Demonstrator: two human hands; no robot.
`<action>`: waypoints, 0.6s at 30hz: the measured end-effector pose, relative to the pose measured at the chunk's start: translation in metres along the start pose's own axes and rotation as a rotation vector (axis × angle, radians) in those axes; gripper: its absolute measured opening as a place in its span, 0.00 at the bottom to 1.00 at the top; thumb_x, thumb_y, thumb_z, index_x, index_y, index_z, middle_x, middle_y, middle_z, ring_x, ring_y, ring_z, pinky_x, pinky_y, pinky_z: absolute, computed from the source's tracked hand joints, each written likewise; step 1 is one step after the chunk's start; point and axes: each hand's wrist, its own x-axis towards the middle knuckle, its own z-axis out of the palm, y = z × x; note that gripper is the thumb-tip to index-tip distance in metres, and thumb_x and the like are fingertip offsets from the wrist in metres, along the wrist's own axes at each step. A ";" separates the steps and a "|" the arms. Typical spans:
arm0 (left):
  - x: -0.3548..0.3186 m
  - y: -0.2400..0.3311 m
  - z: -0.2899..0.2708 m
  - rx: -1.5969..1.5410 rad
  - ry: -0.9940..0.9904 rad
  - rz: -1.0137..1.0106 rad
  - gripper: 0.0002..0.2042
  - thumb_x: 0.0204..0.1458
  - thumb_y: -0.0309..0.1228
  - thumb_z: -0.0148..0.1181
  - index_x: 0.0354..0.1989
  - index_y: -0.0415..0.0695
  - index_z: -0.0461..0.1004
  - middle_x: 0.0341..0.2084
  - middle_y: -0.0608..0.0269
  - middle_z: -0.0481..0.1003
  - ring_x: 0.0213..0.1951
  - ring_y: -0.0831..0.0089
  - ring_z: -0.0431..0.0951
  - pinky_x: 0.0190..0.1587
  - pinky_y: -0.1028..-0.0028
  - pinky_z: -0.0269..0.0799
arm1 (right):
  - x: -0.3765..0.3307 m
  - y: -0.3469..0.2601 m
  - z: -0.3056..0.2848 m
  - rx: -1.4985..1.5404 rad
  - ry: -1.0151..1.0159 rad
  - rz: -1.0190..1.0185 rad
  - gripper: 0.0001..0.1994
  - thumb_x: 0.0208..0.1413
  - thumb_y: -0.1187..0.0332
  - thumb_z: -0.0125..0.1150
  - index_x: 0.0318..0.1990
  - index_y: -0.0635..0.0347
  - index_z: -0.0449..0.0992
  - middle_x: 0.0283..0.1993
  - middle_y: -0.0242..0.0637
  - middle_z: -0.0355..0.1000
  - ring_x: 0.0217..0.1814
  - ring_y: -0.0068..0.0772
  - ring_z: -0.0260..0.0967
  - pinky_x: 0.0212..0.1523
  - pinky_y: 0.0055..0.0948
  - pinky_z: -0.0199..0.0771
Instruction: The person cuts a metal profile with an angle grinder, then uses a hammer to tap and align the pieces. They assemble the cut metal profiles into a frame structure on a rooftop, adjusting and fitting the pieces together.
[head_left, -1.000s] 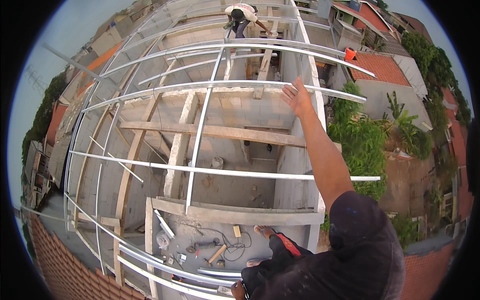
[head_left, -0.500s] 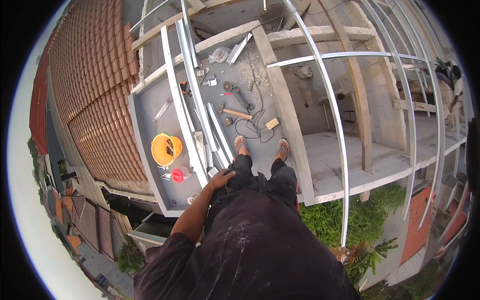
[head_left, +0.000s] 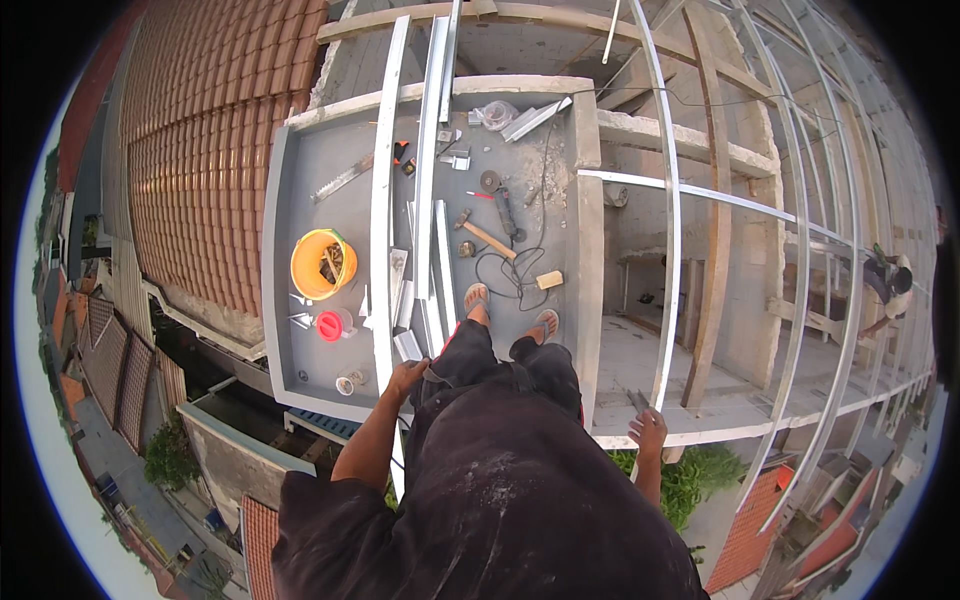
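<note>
My left hand (head_left: 405, 378) is beside my left thigh, at the near end of long silver metal channels (head_left: 430, 200). Its fingers are closed, but what they hold, if anything, is unclear. Out to the right, my right hand (head_left: 648, 430) is closed round a small, dark grey, pointed piece (head_left: 638, 401), too small to name, near the low end of a silver roof bar (head_left: 672, 250). In front of my sandalled feet lie a hammer (head_left: 487, 237), an angle grinder (head_left: 505, 210) with its cord, and a yellowish block (head_left: 549, 280).
A yellow bucket (head_left: 322, 265), a red-lidded container (head_left: 330, 326) and a handsaw (head_left: 343, 180) stand or lie on the left. A concrete ledge (head_left: 588, 250) borders the grey slab. Beyond it are wooden beams (head_left: 708, 230) and a drop. Another person (head_left: 885, 285) is at far right.
My left hand has moved off my thigh to its left side. My right hand has come into view with the grey piece. The view has shifted, and my feet have turned slightly.
</note>
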 end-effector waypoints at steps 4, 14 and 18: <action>-0.021 0.012 -0.002 0.407 -0.232 -0.148 0.20 0.56 0.40 0.63 0.54 0.43 0.84 0.51 0.46 0.84 0.54 0.49 0.83 0.55 0.58 0.80 | 0.010 0.007 0.062 -0.038 -0.123 0.061 0.29 0.71 0.60 0.61 0.74 0.63 0.66 0.54 0.50 0.78 0.44 0.44 0.82 0.36 0.37 0.85; 0.019 0.068 -0.004 0.220 -0.219 -0.040 0.22 0.62 0.38 0.61 0.59 0.37 0.77 0.50 0.45 0.83 0.52 0.52 0.84 0.52 0.58 0.83 | 0.086 -0.058 -0.001 -0.438 0.235 -0.287 0.27 0.61 0.55 0.71 0.62 0.63 0.78 0.36 0.44 0.84 0.35 0.33 0.83 0.32 0.38 0.83; 0.063 0.101 -0.070 0.392 -0.288 -0.009 0.22 0.65 0.38 0.60 0.61 0.35 0.75 0.50 0.45 0.83 0.51 0.53 0.85 0.51 0.58 0.84 | 0.040 -0.031 -0.007 -0.112 0.436 -0.301 0.26 0.62 0.58 0.70 0.63 0.63 0.77 0.38 0.45 0.83 0.34 0.33 0.83 0.29 0.35 0.83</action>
